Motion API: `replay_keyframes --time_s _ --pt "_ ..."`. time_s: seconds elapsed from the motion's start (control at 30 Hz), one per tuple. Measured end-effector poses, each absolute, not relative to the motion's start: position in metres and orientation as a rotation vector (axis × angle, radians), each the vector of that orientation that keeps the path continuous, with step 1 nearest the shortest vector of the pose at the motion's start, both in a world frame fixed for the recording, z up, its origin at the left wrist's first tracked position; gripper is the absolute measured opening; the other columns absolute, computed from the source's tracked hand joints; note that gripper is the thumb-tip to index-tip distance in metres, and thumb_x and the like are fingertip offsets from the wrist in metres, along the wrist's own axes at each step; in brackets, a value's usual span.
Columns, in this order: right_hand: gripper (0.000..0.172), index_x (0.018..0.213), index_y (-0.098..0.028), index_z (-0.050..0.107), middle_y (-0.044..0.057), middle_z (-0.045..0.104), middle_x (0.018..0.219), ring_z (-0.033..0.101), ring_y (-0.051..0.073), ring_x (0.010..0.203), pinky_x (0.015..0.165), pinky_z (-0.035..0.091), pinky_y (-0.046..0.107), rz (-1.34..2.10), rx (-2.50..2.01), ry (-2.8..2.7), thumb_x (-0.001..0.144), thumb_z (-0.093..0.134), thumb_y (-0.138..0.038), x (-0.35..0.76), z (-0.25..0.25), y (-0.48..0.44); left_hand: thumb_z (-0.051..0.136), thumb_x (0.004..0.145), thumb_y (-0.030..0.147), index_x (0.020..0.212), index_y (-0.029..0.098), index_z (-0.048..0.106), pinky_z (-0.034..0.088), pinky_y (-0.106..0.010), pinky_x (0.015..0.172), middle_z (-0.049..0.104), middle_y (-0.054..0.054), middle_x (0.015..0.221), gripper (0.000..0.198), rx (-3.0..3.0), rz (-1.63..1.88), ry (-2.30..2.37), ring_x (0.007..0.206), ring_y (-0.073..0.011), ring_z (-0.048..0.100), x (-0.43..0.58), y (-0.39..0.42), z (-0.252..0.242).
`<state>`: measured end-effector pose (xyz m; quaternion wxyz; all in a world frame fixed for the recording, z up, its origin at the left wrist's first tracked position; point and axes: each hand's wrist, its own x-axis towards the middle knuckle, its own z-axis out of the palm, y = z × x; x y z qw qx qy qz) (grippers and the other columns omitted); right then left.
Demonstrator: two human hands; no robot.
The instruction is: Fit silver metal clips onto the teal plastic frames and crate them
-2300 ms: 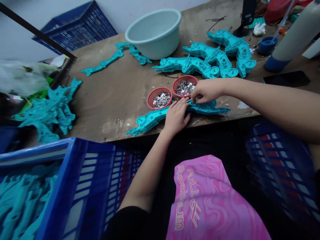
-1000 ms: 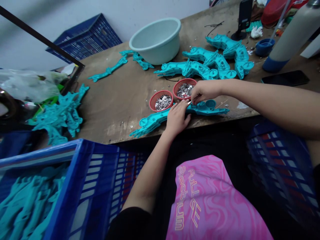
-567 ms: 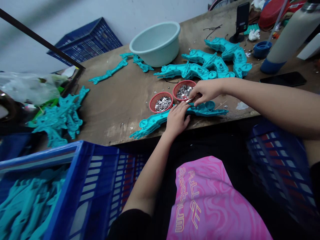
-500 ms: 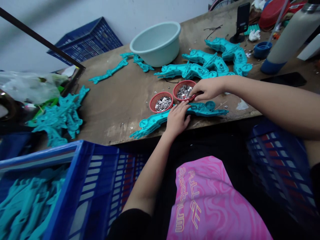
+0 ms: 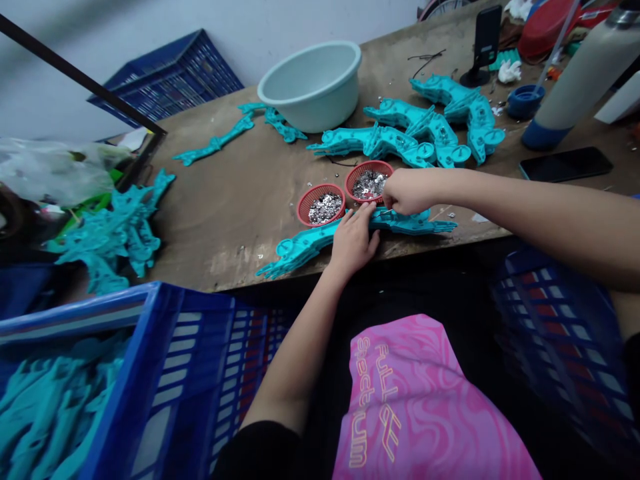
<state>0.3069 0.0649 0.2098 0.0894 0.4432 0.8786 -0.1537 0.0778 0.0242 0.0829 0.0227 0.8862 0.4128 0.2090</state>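
Note:
A long teal plastic part (image 5: 303,245) with a ribbed, jointed shape lies along the table's near edge. My left hand (image 5: 351,240) holds it down at its middle, fingers across the top and thumb on the near side. Just above the part's right half, my right hand (image 5: 407,191) is closed in a pinch on a thin metal tool (image 5: 386,212), probably tweezers, whose tip points down at the part. Whether a small piece is at the tip I cannot make out. Two red baskets (image 5: 299,212) with small shiny metal pieces (image 5: 325,209) stand right behind the part.
More teal parts (image 5: 370,141) lie behind the baskets, near a pale basin (image 5: 310,117). Others are heaped at left (image 5: 113,230) and in a blue crate (image 5: 165,300). A phone (image 5: 565,164) and a bottle (image 5: 575,80) are at right.
My right hand has moved from the right basket's rim down toward the teal part, the thin tool now over the part. My left hand stays on it.

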Motion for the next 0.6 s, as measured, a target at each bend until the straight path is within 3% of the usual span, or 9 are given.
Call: replay_keyframes --time_s 0.27,0.43,0.6 --pt "0.036 0.115 -0.018 0.089 0.012 0.084 0.104 0.069 0.028 0.092 0.083 0.049 0.043 -0.418 1.337 2.588 0.089 0.066 -0.010 0.3054 0.2137 0.0627 0.061 0.105 0.025 0.171 0.015 0.043 0.040 -0.055 0.141 0.057 -0.018 0.173 0.069 2.721 0.650 1.274 0.163 -0.0317 0.055 0.0781 0.0234 0.0839" --pt "0.033 0.112 -0.016 0.090 0.014 0.083 0.104 0.070 0.029 0.092 0.084 0.051 0.045 -0.404 1.389 2.546 0.090 0.065 -0.012 0.3042 0.2140 0.0611 0.062 0.104 0.025 0.174 0.015 0.038 0.039 -0.055 0.142 0.048 -0.020 0.180 0.075 2.699 0.676 1.276 0.167 -0.0320 0.050 0.0788 0.0205 0.0856" --pt "0.028 0.108 -0.015 0.090 0.015 0.083 0.102 0.071 0.028 0.090 0.084 0.053 0.043 -0.348 1.391 2.562 0.092 0.067 -0.013 0.3018 0.2131 0.0583 0.060 0.105 0.023 0.163 0.018 0.054 0.040 -0.055 0.140 0.048 -0.018 0.180 0.058 2.742 0.659 1.251 0.167 -0.0306 0.051 0.0788 0.0199 0.0865"
